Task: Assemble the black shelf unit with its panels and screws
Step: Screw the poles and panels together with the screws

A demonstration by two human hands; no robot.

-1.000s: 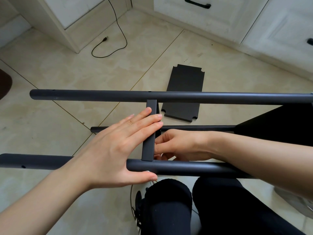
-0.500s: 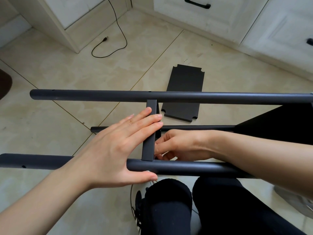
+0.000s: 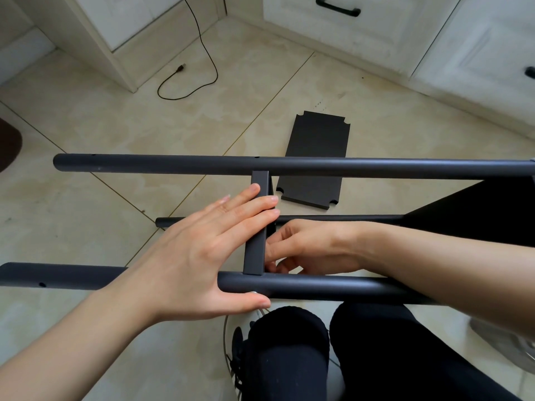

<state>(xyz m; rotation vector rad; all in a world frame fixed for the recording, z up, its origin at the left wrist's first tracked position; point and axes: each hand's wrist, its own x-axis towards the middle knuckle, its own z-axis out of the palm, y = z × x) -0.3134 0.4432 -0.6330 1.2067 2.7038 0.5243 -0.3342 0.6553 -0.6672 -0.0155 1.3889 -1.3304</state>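
The black shelf frame lies on its side across my knees, with a far tube (image 3: 376,167), a near tube (image 3: 333,287) and a lower tube (image 3: 333,218) running left to right. A black panel (image 3: 256,250) stands edge-on between the far and near tubes. My left hand (image 3: 188,261) presses straight fingers on that edge, and its thumb lies under the near tube beside a silver screw head (image 3: 254,292). My right hand (image 3: 312,247) has curled fingers against the panel's right face at the near joint; their tips are hidden. Another panel (image 3: 477,209) sits fitted at the right.
A loose black panel (image 3: 315,157) lies flat on the tiled floor beyond the frame. A black cable (image 3: 208,68) trails from the white cabinets (image 3: 362,33) at the back. A dark mat (image 3: 8,143) shows at the left edge. My black-clad legs (image 3: 289,357) are under the near tube.
The fingers of my right hand have shifted slightly at the panel's near joint. My left hand and the frame have stayed where they were.
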